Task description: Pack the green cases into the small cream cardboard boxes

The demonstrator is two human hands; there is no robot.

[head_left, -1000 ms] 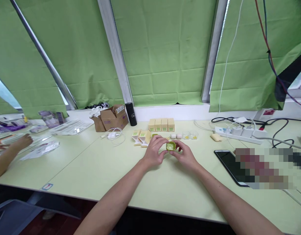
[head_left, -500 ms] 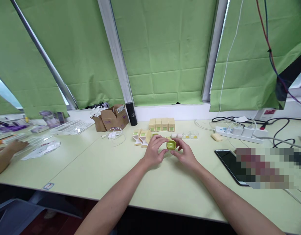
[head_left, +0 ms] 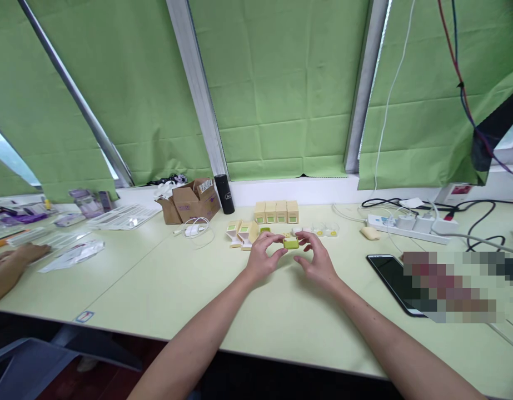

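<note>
My left hand [head_left: 263,256] pinches a small olive-green square container [head_left: 290,244] between thumb and fingers, just above the table. My right hand [head_left: 317,260] is at the container's right side, its thumb apart from it and its fingers curved and spread. Whether a right fingertip still touches the container I cannot tell. Behind the hands lie another green piece [head_left: 265,229], two opened cream cartons [head_left: 248,234] and small clear round cups [head_left: 332,229] with yellow centres. Several closed cream boxes [head_left: 277,211] stand in a row farther back.
An open cardboard box [head_left: 193,204] and a black bottle [head_left: 224,194] stand at the back left, near a white charger [head_left: 193,229]. To the right are a phone [head_left: 396,283], a power strip [head_left: 410,228] and cables. Another person's hand [head_left: 33,253] rests at far left.
The green container has tilted, so its hollow inside, visible before, now hardly shows. My right thumb has come away from it. The green piece behind shows more.
</note>
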